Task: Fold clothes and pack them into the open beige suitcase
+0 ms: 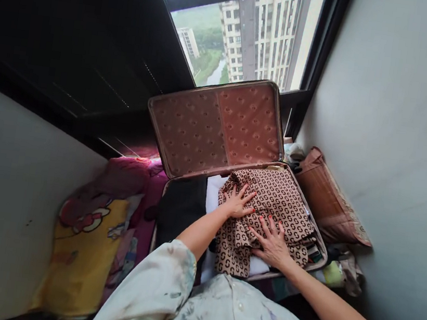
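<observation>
A tan cloth garment [275, 194] with a dark repeated letter pattern lies folded, partly rumpled, over the right side of an open suitcase [321, 255]. My left hand [237, 203] rests on its left part with fingers spread. Lower and to the right, my right hand [273, 245] lies flat on the same cloth, fingers apart. Black clothing [182, 203] fills the left side of the case, and white cloth [212, 194] shows between the two. What lies under the patterned garment is mostly hidden.
The suitcase lid [222, 124] stands raised against the window [232, 42]. At left lie a yellow printed cloth [82, 258] and magenta bedding [154, 194]. A brown zipped bag [327, 196] leans by the right wall [399, 126].
</observation>
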Demonstrator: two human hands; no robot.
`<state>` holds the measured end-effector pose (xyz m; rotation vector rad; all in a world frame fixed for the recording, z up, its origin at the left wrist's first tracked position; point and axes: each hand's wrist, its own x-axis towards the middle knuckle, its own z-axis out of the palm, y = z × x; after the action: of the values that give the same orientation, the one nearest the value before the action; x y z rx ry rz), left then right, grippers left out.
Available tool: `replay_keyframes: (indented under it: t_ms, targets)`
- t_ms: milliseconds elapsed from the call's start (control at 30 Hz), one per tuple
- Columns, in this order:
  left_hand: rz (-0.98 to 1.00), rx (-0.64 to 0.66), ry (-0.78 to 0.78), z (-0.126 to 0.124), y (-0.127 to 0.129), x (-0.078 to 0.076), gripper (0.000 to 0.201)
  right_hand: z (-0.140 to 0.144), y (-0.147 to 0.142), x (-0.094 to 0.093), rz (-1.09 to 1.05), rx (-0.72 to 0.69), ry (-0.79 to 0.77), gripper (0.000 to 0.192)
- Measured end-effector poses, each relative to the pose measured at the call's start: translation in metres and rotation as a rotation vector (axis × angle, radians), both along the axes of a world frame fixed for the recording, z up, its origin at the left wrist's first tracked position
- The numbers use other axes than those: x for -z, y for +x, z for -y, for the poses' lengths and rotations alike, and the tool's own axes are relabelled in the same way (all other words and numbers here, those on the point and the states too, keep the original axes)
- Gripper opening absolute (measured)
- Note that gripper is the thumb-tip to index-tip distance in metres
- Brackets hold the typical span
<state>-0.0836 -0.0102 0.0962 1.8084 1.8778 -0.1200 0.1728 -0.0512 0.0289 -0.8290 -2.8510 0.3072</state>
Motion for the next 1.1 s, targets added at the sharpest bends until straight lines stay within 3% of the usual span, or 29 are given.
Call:
replay_keyframes:
  t_ms: [67,200,333,433,533,667,733,867,967,1100]
  targets:
    - [0.020,-0.006,-0.031,-0.006,-0.005,0.007,0.085,-0.002,0.001,0.006,0.013,0.034,0.006,0.083]
    - [0.048,-0.022,-0.062,-0.017,-0.004,0.002,0.089,-0.006,-0.004,0.006,0.067,0.055,0.021,0.083]
    - [0.061,-0.034,0.036,0.003,0.007,-0.005,0.078,-0.005,-0.001,0.003,0.067,0.051,0.060,0.080]
    - [0.088,0.004,0.123,0.048,0.013,-0.010,0.073,-0.008,0.006,-0.010,0.032,0.010,0.080,0.076]
    - [0.081,0.120,0.236,0.114,0.010,-0.013,0.084,-0.018,0.008,-0.039,-0.038,-0.004,0.101,0.066]
    - [0.007,0.188,0.298,0.183,0.000,0.007,0.104,-0.036,-0.013,-0.070,-0.103,-0.007,0.167,0.065]
    - [-0.031,0.208,0.304,0.197,-0.001,0.027,0.103,-0.040,-0.029,-0.063,-0.071,-0.064,0.177,0.069]
    - [-0.040,0.216,0.330,0.195,0.005,0.058,0.093,-0.034,-0.046,-0.019,0.002,-0.145,0.192,0.063]
    - [-0.013,0.192,0.357,0.190,0.007,0.053,0.092,-0.032,-0.045,-0.001,-0.019,-0.133,0.221,0.060]
    - [0.057,0.124,0.366,0.202,0.017,0.024,0.090,-0.032,-0.043,-0.010,-0.082,-0.148,0.219,0.056]
